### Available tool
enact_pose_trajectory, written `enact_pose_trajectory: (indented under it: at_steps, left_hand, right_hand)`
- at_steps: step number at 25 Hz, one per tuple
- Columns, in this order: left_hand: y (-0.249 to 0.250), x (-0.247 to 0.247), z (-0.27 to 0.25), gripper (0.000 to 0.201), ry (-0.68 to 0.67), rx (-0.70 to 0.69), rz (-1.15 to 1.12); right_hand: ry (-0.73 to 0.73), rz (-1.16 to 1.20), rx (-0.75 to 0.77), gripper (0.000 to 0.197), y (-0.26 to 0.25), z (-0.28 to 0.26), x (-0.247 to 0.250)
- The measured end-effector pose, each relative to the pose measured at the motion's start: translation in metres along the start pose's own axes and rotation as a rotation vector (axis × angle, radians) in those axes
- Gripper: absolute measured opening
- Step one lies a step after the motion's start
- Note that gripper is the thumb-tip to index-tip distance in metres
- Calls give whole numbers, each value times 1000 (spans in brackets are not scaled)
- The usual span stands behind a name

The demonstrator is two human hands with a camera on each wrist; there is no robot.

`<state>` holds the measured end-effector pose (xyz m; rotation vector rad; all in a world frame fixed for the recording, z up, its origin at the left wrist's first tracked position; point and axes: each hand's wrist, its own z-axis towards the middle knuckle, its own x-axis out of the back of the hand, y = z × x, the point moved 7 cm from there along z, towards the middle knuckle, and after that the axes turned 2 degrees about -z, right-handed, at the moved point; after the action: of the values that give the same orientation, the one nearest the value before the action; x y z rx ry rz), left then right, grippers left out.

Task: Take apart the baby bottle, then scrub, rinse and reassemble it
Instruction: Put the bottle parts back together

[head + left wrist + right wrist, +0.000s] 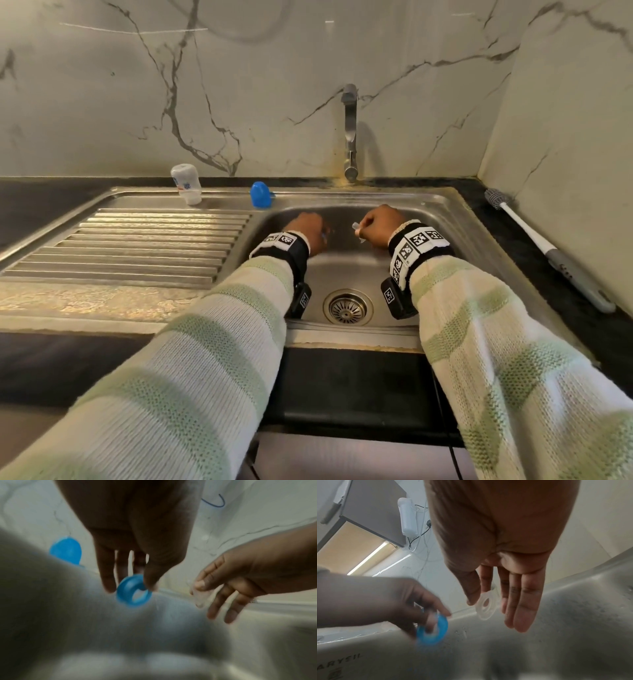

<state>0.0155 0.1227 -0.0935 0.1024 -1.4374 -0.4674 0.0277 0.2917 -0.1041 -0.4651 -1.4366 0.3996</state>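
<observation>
Both hands hover over the basin of the steel sink (442, 209). My left hand (306, 229) pinches the blue screw ring (133, 591) between thumb and fingers; the ring (432, 631) is blurred in the right wrist view. My right hand (378, 224) pinches the clear silicone nipple (486, 605) between thumb and forefinger, its other fingers straight; the nipple (356, 226) pokes out to the left of the fist. The white bottle body (186, 183) stands upside down on the sink's back ledge. Next to it, by the basin corner, stands the blue cap (261, 194).
The faucet (350, 133) rises behind the basin, with no water running. A drain strainer (347, 306) sits in the basin floor. The ribbed drainboard (137, 246) lies to the left. A bottle brush (548, 250) lies on the dark counter at the right, along the wall.
</observation>
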Motion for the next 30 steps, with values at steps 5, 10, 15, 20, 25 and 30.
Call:
enact_pose_trajectory:
  at_steps: [5,10,15,20,25,30]
  left_hand:
    - [-6,18,2,31,174,14,-287]
    - [-22,5,2,29,117,108,-504]
    - [-21,-1,0,39,-2,152,-978]
    - [-20,-4,1,36,-16,180,-1085]
    - [-24,-8,-2,38,-54,196,-1249]
    - [-24,-7,-9,32,-72,343,-1375]
  right_hand:
    - [160,70,45,30,-13,-7,17]
    - [288,315,22,24,-10,-12,32]
    - [6,457,81,20,-31,-28,15]
    - [-16,463,89,23,-35,-24,11]
    - [-38,513,137,27,-38,-26,11]
    - [-3,590,175,19,-47,-29,12]
